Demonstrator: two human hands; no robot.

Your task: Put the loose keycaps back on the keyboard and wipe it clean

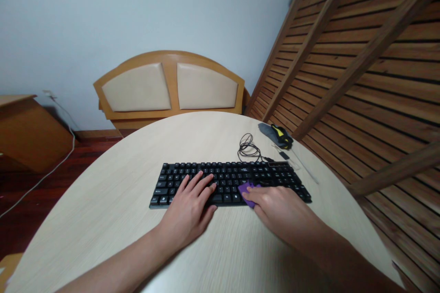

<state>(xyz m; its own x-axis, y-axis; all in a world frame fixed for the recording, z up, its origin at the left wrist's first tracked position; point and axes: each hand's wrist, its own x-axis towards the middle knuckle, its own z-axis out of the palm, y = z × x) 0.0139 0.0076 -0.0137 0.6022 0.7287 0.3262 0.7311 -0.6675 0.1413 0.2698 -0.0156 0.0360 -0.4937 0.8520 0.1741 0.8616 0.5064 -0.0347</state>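
Note:
A black keyboard [227, 176] with white key markings lies flat on the pale round table [113, 192]. My left hand [194, 199] rests on its left-middle keys, fingers stretched out and a little apart, thumb by the front edge. Toward the right side, my right hand [280, 203] presses a purple cloth [246, 192] against the keys near the front edge. Its fingers are closed over the cloth, and part of the cloth is hidden beneath them. Behind the keyboard, its black cable [249, 146] lies in loose loops.
At the table's back right lie a grey item [268, 132], a black-and-yellow bundle [282, 135] and a small dark piece [284, 155] with a thin cord. A padded wooden headboard [173, 84] stands beyond the table. Wooden slats [343, 78] lean close along the right.

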